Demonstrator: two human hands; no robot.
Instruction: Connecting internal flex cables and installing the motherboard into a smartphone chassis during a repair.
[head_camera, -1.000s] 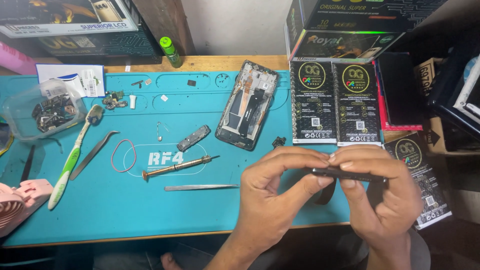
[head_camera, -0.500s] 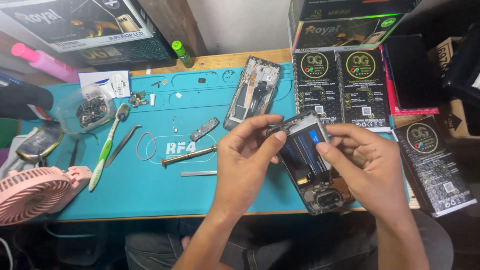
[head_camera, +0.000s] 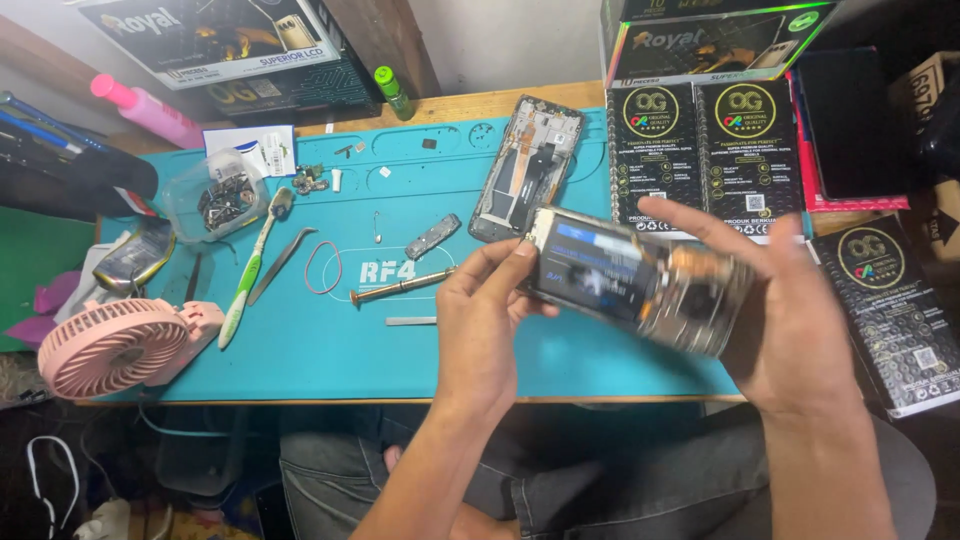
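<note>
Both hands hold one thing between them above the near edge of the teal mat (head_camera: 300, 345) on the bench: an opened phone body (head_camera: 640, 280), blurred in the head view, its inner side with a blue-labelled battery turned up toward the camera. The left hand (head_camera: 480, 320) has its grip closed on the phone's left end, thumb and fingertips pinching that short edge; the right hand (head_camera: 790, 320) cradles the right end from beneath and behind, fingers spread over the top edge, so its grip is closed on the phone too, though the blur hides how firmly. The phone's long axis runs roughly left to right between the two grips, dipping a little toward the right hand, and it lies clear of the mat, not resting on it. Neither hand is clearly nearer; each has one end. Beyond the left grip, further from the person, a second stripped phone frame (head_camera: 527, 165) lies on the mat, its long axis running away from the person, with a small grey part (head_camera: 432, 236) just beside it. To the left of the left grip lie a screwdriver (head_camera: 400, 287), a thin metal strip (head_camera: 410, 321), a red rubber band (head_camera: 322, 268), tweezers (head_camera: 278, 264) and a green toothbrush (head_camera: 245, 280). Beyond the right grip stand black spare-part boxes (head_camera: 700, 150). Well to the left sits a pink fan (head_camera: 115, 345).
</note>
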